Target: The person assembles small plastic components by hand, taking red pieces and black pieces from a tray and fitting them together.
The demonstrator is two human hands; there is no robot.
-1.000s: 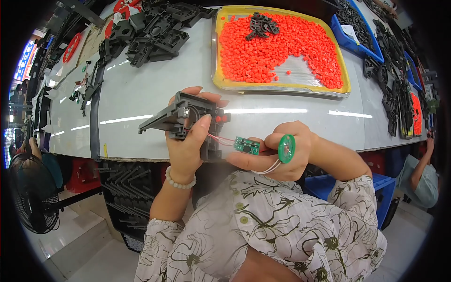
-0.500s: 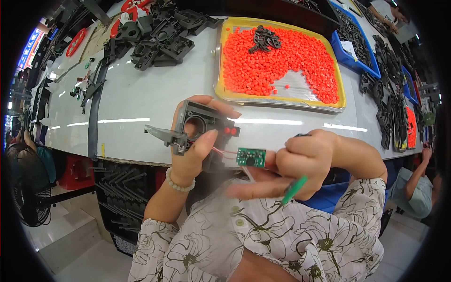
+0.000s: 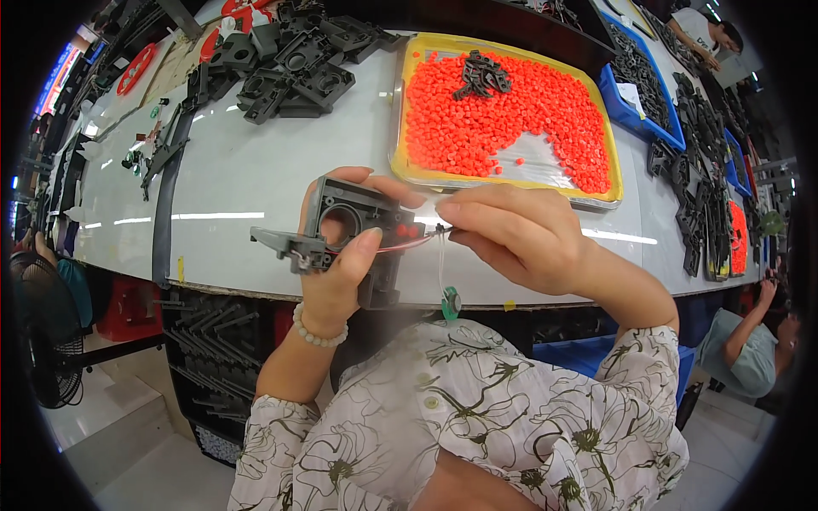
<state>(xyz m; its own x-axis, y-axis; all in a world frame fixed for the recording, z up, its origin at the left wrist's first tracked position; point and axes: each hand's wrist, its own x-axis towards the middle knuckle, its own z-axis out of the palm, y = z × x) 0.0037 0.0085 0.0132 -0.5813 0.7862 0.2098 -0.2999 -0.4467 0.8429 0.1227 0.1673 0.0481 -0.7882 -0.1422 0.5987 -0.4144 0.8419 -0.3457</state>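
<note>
My left hand (image 3: 336, 272) is wrapped round a dark grey plastic housing (image 3: 362, 205) with a round opening. A lever-like grey piece (image 3: 277, 240) juts from its left side, and two red buttons (image 3: 407, 231) sit near its right edge. My right hand (image 3: 520, 234) pinches a small circuit board (image 3: 440, 229), turned edge-on and mostly hidden by the fingers. Red and white wires (image 3: 400, 247) run from the housing to the board. Below it, a small green round part (image 3: 451, 301) dangles on thin pale wires by the table's front edge.
A yellow tray (image 3: 398, 128) of red buttons, with a dark clump of parts on top, lies beyond my hands. Grey housings (image 3: 298, 72) are heaped at the far left. Blue bins (image 3: 648, 115) and dark parts line the right. A fan (image 3: 51, 341) stands at left; other people are at right.
My right hand has risen toward the housing and turned the circuit board from face-up to edge-on. The green round part, earlier by my right fingers, now hangs free. The housing has shifted slightly left.
</note>
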